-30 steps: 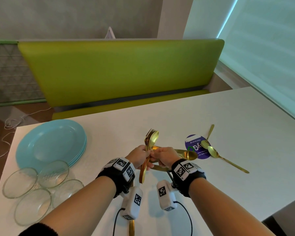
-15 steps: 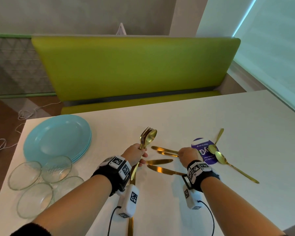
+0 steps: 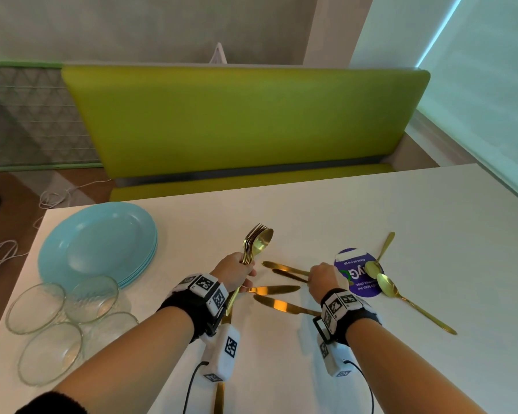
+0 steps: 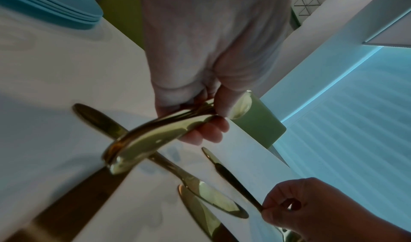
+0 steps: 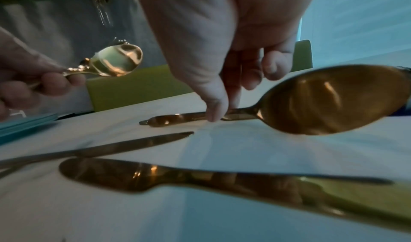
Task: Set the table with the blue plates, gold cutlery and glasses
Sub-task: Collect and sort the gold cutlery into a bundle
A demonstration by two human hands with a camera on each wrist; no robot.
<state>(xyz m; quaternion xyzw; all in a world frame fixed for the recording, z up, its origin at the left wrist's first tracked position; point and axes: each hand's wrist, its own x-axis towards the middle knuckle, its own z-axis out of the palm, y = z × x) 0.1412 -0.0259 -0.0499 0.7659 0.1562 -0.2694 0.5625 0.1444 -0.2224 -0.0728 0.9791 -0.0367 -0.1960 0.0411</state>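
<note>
At the middle of the white table (image 3: 356,210) the person sorts gold cutlery. The left hand (image 3: 235,271) has its fingers curled tight round a bundle of forks and a spoon (image 3: 256,243), heads tilted up toward 12 o'clock. The right hand (image 3: 323,279) pinches thumb and fingertips (image 5: 213,110) on the handle end of a knife (image 3: 284,268) lying flat, blade toward 9 o'clock; a second knife lies just beside it. A spoon bowl (image 5: 333,99) hangs below that palm, though how it is held I cannot tell. Two more knives (image 3: 277,289) lie at 6 o'clock of the hands, two loose spoons (image 3: 385,279) at 3 o'clock by a purple sticker (image 3: 353,273). The stack of blue plates (image 3: 97,245) sits at 9 o'clock, the four glass bowls (image 3: 63,321) at 8 o'clock, none laid out yet.

My worry: the thin flat handle may slip from that light pinch and clatter, or drag its neighbour along; the crowded left bundle could fan out and drop a fork if more is added
</note>
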